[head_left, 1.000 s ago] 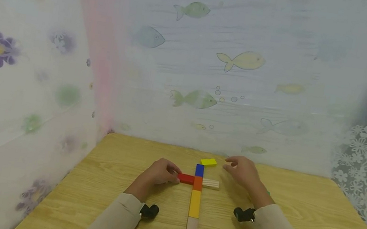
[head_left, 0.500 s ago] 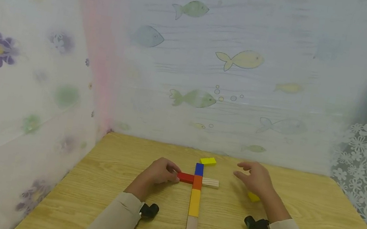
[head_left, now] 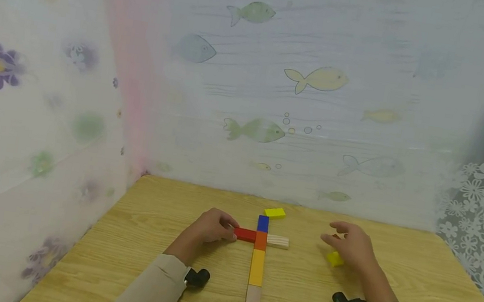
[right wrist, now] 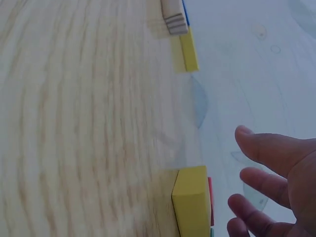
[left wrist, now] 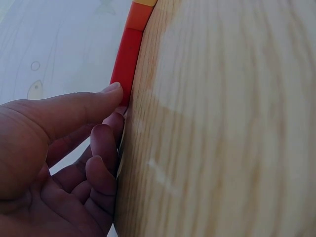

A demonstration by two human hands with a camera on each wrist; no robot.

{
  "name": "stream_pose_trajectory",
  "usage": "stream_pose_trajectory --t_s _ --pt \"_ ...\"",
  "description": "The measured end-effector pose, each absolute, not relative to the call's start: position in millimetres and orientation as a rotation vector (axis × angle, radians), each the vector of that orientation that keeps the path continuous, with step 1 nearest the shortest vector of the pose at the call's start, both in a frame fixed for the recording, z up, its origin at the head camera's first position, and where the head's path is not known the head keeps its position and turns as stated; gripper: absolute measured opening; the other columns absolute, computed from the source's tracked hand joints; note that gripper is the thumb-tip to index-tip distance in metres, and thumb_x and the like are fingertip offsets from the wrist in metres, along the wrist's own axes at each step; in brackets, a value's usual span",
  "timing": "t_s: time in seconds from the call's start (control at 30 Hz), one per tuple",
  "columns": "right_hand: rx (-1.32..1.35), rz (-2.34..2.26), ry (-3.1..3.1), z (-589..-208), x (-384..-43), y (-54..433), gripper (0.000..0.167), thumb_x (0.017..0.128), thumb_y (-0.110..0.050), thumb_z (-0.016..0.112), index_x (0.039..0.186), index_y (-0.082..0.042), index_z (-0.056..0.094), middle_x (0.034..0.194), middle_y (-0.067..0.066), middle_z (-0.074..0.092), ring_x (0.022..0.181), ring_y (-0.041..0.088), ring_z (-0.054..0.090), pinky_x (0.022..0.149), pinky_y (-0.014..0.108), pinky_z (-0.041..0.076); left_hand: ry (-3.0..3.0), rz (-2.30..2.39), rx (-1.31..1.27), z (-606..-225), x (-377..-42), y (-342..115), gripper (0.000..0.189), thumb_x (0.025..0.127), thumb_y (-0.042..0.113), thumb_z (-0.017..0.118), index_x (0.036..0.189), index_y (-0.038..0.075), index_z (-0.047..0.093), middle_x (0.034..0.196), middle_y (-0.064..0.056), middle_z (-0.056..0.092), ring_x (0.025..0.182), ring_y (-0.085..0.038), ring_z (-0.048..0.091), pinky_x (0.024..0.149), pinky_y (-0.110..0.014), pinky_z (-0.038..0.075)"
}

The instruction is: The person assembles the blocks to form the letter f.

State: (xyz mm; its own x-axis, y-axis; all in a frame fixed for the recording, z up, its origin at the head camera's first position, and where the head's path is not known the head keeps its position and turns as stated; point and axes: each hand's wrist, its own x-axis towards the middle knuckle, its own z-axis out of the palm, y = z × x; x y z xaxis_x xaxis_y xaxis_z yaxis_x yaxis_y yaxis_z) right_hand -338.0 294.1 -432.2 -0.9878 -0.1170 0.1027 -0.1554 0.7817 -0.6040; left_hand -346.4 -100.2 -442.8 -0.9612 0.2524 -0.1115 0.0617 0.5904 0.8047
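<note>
Wooden blocks form a cross on the table. Its left arm is a red block [head_left: 245, 234], whose outer end my left hand [head_left: 209, 227] pinches between thumb and fingers, as the left wrist view also shows. An orange block [head_left: 260, 240] sits at the centre, a blue block [head_left: 263, 223] beyond it and a striped pale block [head_left: 278, 241] on the right. Amber [head_left: 257, 267] and light brown [head_left: 253, 301] blocks make the stem. My right hand [head_left: 352, 245], empty with fingers apart, hovers over a yellow block [right wrist: 192, 202]; something red [right wrist: 211, 202] shows behind that block.
Another yellow block [head_left: 275, 213] lies slantwise just past the blue one. A wood-grain table [head_left: 156, 211] meets a fish-patterned curtain [head_left: 220, 168] at its far edge. On each sleeve cuff sits a small black camera.
My right hand has drawn away to the right and nearer me, uncovering the yellow block on that side. The left hand keeps its place on the red block.
</note>
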Motion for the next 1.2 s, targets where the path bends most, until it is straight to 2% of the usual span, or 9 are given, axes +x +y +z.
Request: stream_pose_trajectory --t_s 0.43,0.7,0.93,1.2 --pt "0.162 1.137 -2.935 -435.0 -332.8 307.3 0.067 0.095 -0.042 0.074 0.143 0.002 0.057 0.140 0.031 0.058 0.124 0.048 0.059 0.097 0.056 0.054 2.603 1.330 0.272 -444.7 -345.0 -99.3 0.026 0.088 0.016 0.084 0.113 0.012 0.079 0.096 -0.004 0.070 0.079 -0.018 0.062 0.071 -0.031 0.055" --pt "0.134 1.180 -2.928 -443.0 -335.3 309.7 0.062 0.095 -0.032 0.076 0.141 0.006 0.058 0.135 0.030 0.061 0.115 0.041 0.064 0.088 0.045 0.058 2.603 1.324 0.258 -442.4 -343.1 -99.2 0.027 0.088 0.015 0.084 0.114 0.012 0.079 0.097 -0.004 0.071 0.082 -0.018 0.063 0.073 -0.032 0.056" --pt "0.108 1.126 -2.938 -446.4 -336.3 312.2 0.062 0.095 -0.033 0.075 0.138 0.009 0.059 0.132 0.031 0.062 0.114 0.041 0.063 0.092 0.049 0.056 2.613 1.315 0.274 -443.5 -343.7 -100.2 0.027 0.088 0.015 0.084 0.114 0.012 0.079 0.097 -0.003 0.071 0.081 -0.018 0.062 0.073 -0.031 0.055" --pt "0.076 1.117 -2.940 -445.5 -333.9 312.6 0.063 0.093 -0.032 0.076 0.138 0.009 0.058 0.130 0.031 0.065 0.114 0.042 0.065 0.091 0.048 0.057 2.613 1.314 0.286 -444.9 -346.0 -100.8 0.026 0.087 0.016 0.084 0.113 0.013 0.079 0.096 -0.003 0.070 0.079 -0.018 0.061 0.071 -0.031 0.054"
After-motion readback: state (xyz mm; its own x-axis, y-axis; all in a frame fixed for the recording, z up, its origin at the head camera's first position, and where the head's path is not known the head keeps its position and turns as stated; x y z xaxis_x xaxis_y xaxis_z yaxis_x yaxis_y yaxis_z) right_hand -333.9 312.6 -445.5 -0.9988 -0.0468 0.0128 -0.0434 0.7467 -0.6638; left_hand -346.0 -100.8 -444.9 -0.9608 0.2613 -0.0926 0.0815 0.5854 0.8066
